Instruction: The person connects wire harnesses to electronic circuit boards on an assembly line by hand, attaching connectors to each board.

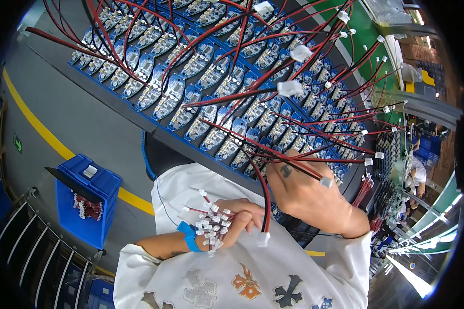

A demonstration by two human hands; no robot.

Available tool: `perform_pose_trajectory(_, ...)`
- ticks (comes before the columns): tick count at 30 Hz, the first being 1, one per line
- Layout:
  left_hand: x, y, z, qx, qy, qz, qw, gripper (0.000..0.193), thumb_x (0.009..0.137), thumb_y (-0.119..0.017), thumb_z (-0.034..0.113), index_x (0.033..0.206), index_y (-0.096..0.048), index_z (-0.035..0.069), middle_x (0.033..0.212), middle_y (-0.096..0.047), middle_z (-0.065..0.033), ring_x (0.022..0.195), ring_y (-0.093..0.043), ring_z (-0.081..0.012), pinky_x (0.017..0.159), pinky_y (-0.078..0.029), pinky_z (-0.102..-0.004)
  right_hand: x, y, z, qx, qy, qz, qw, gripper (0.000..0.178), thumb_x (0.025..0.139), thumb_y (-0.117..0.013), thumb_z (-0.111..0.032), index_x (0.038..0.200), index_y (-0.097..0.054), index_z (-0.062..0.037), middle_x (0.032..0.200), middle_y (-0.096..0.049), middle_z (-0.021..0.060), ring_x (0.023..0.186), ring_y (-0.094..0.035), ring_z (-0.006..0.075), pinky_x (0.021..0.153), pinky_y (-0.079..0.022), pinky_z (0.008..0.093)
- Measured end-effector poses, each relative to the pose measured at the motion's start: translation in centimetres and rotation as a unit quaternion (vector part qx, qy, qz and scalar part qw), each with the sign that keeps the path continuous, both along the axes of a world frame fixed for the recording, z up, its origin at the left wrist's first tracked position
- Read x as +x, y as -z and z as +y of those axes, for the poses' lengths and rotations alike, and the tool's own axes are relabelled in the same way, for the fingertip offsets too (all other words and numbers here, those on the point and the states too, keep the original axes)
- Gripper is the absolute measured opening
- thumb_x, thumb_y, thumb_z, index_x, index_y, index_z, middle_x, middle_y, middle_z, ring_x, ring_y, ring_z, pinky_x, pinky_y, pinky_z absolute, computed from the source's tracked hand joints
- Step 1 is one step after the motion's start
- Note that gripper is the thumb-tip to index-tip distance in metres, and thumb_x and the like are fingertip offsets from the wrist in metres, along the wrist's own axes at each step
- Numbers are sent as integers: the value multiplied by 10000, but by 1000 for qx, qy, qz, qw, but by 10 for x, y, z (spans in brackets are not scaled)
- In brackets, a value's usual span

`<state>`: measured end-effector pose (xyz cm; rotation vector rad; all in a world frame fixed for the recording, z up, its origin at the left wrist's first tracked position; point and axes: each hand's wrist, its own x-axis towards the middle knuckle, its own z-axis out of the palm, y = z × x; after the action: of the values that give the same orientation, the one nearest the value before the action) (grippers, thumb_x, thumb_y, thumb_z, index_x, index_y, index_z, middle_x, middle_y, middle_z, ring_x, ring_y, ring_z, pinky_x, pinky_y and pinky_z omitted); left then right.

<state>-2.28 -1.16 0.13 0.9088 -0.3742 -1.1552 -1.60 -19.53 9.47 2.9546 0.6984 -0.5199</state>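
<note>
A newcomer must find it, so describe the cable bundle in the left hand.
Below the rows of blue circuit boards, look at the white shirt. In front of it, the left hand holds the cable bundle, beside a blue wrist strap. Unlike the single cables spread over the boards, its many small white plugs crowd together.

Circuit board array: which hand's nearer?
Right. The right hand is at the near edge of the circuit board array; the left hand is farther back, before the white shirt, holding white connectors.

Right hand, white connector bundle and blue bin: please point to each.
Right hand [307, 198]: head view, back of hand.
White connector bundle [215, 227]: head view, middle connectors.
Blue bin [111, 200]: head view, side wall.
</note>
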Motion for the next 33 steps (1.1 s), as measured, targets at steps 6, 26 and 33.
perform_pose_trajectory(6, -6, 5, -4, -26, 0, 0, 1000, 352, 947, -312, 294, 1044, -526, 33, 827, -604, -91, 662, -546, -119, 621, -426, -243, 1, 6, -3, 26, 12, -18, 999, 76, 612, -541, -81, 653, -507, -27, 612, -514, 51, 629, -555, 176, 572, -443, 279)
perform_pose_trajectory(26, -8, -11, -54, -110, 22, -80, 990, 406, 946, -241, 310, 1148, -432, 13, 1210, -466, -235, 1153, -457, -272, 876, -430, -346, -99, 4, -9, 741, 376, -365, 420, 124, 839, -546, -57, 762, -484, 17, 568, -467, 88, 446, -533, 192, 347, -477, 330)
perform_pose_trajectory(33, -8, -11, -67, -22, -31, -133, 990, 479, 932, -196, 392, 1123, -455, 36, 1357, -289, -194, 1067, -533, -284, 816, -479, -356, -45, 3, -62, 270, 384, -186, 863, 124, 665, -607, 36, 786, -607, 10, 726, -514, 98, 666, -515, 255, 583, -424, 332)
